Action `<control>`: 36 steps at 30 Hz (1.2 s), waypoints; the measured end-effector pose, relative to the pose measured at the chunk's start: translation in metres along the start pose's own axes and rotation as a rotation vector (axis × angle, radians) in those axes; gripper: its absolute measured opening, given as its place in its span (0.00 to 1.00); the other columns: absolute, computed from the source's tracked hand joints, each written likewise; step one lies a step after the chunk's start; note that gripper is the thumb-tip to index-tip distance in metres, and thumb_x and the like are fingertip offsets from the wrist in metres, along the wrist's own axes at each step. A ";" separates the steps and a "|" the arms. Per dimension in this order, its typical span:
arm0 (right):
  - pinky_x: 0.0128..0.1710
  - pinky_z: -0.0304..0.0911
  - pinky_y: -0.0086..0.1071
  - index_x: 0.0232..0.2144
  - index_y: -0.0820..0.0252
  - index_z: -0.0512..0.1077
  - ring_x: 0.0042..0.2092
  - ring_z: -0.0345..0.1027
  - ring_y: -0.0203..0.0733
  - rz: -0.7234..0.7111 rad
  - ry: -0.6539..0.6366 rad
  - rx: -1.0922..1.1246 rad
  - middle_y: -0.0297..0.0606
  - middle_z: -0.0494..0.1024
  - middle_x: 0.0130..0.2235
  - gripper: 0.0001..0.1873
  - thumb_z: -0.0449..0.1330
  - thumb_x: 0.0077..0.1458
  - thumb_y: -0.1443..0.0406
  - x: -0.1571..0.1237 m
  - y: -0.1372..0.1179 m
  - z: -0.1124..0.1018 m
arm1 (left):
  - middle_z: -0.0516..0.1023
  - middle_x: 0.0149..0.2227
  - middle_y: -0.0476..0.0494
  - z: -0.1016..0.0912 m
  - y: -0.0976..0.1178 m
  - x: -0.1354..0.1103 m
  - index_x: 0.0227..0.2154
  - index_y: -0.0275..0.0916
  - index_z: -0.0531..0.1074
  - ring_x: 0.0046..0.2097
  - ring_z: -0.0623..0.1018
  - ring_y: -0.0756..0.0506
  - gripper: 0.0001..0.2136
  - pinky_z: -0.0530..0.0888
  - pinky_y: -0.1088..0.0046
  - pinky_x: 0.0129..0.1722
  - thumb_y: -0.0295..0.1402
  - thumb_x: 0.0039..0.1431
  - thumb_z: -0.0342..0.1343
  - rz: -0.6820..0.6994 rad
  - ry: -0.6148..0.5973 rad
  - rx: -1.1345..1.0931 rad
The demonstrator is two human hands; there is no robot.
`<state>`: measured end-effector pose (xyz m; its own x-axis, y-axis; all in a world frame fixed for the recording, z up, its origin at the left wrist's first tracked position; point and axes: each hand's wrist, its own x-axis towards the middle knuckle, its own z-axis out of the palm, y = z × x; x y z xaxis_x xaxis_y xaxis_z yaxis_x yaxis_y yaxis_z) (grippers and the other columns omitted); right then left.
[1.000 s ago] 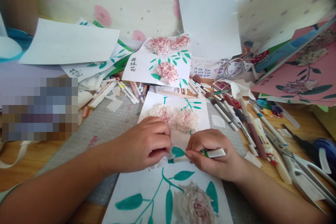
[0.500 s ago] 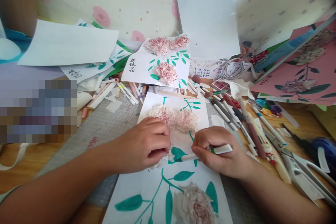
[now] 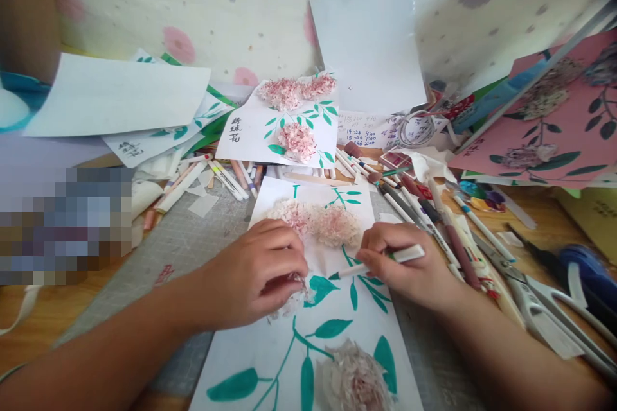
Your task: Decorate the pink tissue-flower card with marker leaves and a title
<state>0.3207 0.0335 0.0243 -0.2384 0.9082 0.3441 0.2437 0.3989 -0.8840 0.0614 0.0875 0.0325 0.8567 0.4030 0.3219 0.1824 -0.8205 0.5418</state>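
Note:
A white sheet of paper (image 3: 241, 347) lies in front of me, with green leaves and stems drawn on it and ruffled pink-white paper flowers (image 3: 332, 226) raised from its surface. My left hand (image 3: 270, 273) has its fingers curled over another ruffled flower (image 3: 289, 305) at the sheet's middle, which it partly hides. In my right hand (image 3: 398, 263) is a white marker (image 3: 354, 271) with a green tip, pinched between thumb and fingers. The tip points left, just above a filled green leaf (image 3: 322, 290); whether it touches the paper I cannot tell.
A similar flower picture (image 3: 284, 122) stands behind the sheet. Many markers (image 3: 434, 231) and scissors (image 3: 535, 295) lie to the right. Beneath is a grey cutting mat (image 3: 159, 308). At far right leans a pink flower picture (image 3: 544, 135); a blank white sheet (image 3: 118, 96) is at left.
The marker tip has lifted from the leaf and moved up, and the right hand has shifted slightly up. The left hand stays over its flower. The whole view has shifted slightly.

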 end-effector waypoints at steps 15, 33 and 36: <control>0.23 0.68 0.28 0.27 0.58 0.76 0.24 0.71 0.35 0.114 0.406 0.521 0.32 0.78 0.25 0.14 0.70 0.49 0.54 0.013 0.012 -0.018 | 0.71 0.41 0.46 -0.012 -0.005 -0.005 0.38 0.44 0.75 0.45 0.70 0.45 0.09 0.65 0.65 0.47 0.25 0.64 0.52 0.035 -0.010 0.064; 0.21 0.52 0.26 0.18 0.56 0.58 0.20 0.54 0.30 0.011 -0.044 -0.029 0.27 0.65 0.18 0.16 0.58 0.54 0.67 0.010 -0.001 0.004 | 0.70 0.42 0.46 -0.007 -0.001 -0.002 0.38 0.45 0.76 0.47 0.69 0.44 0.09 0.64 0.65 0.49 0.26 0.64 0.51 -0.006 -0.076 0.065; 0.22 0.53 0.26 0.18 0.56 0.59 0.21 0.55 0.30 0.042 -0.019 -0.017 0.27 0.66 0.19 0.16 0.58 0.54 0.67 0.010 -0.001 0.002 | 0.70 0.42 0.46 -0.008 -0.002 -0.001 0.38 0.44 0.76 0.47 0.69 0.44 0.08 0.64 0.65 0.48 0.27 0.64 0.52 -0.007 -0.071 0.063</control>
<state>0.3161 0.0415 0.0276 -0.2453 0.9218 0.3002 0.2698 0.3624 -0.8921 0.0565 0.0919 0.0370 0.8868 0.3810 0.2617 0.2166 -0.8426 0.4930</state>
